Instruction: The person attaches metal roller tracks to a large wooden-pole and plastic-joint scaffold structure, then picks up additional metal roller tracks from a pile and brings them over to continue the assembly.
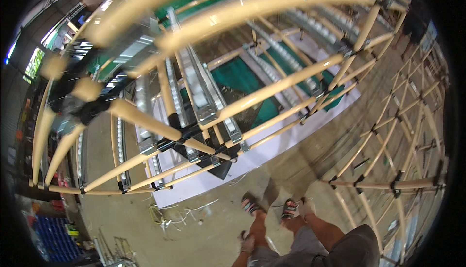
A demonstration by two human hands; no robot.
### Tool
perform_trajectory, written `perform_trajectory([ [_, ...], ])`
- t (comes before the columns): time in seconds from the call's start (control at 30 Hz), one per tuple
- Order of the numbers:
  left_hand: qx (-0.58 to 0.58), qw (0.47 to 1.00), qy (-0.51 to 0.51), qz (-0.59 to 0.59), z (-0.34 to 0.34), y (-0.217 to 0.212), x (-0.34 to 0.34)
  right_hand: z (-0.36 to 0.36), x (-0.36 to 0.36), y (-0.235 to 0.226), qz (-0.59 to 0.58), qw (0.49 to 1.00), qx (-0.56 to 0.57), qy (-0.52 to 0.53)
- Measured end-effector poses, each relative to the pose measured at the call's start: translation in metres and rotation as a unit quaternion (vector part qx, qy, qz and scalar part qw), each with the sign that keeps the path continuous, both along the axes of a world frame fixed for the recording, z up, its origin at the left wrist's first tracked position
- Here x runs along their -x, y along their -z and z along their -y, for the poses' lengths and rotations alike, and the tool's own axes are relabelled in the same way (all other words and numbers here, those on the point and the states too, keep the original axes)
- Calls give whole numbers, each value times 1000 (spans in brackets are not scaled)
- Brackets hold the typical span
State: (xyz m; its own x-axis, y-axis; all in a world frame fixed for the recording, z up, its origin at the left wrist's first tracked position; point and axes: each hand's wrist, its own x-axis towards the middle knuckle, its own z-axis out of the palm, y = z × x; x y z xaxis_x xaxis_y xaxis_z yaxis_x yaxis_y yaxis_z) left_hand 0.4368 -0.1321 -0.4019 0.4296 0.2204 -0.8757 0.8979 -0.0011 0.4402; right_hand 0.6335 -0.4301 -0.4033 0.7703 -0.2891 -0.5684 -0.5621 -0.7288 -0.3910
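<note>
You have two racks: the larger, of cream round tubes, black joints and grey metal roller tracks [279,90], lies ahead and leftward, its long axis slanting from near left to far right — which hand is nearer, you can't tell. The second, a cream-tubed lattice with black joints [374,185], stands rightward, nearer your right hand [306,209]. One flat white sheet [189,188] lies beneath the first. Your right and left hand [248,243] sit apart, off both racks — finger closure unclear. Two dark striped sandals [250,205] show.
</note>
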Motion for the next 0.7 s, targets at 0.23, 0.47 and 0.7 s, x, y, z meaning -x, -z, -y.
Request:
perform_trajectory([
  [0.23,29,919,-390,-56,-114,-21,182,73,31,-95,-275,830,153,-461],
  [0.47,-104,913,-378,-115,-119,-193,389,-145,-6,-166,-60,944,94,-311],
  [0.7,-194,788,-565,-150,-185,-168,521,-388,4,-64,-147,854,-138,-479],
])
